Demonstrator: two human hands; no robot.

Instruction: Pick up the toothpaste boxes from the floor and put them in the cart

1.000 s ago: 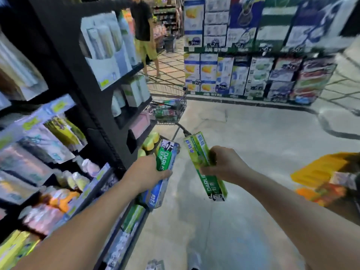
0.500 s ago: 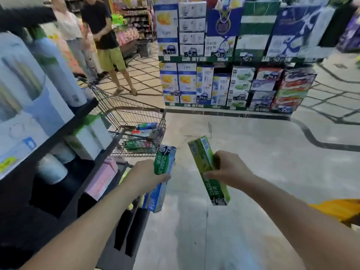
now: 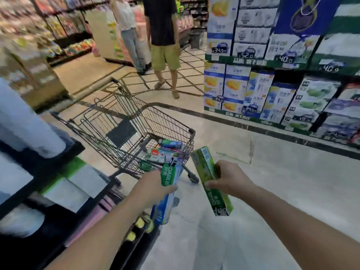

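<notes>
A person's left hand (image 3: 155, 187) gripped a green-and-blue toothpaste box (image 3: 167, 190), and the right hand (image 3: 227, 180) gripped a green toothpaste box (image 3: 211, 178). Both were carried toward a wire cart (image 3: 140, 133) just ahead, already holding a few boxes. Next, each box likely needed lifting over the rim and releasing.

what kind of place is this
Most likely a supermarket aisle. A wire shopping cart stands on the floor with boxes inside, stacked cartons carry price tags on the right, and stocked shelves run down the left. Each hand holds a toothpaste box.
</notes>
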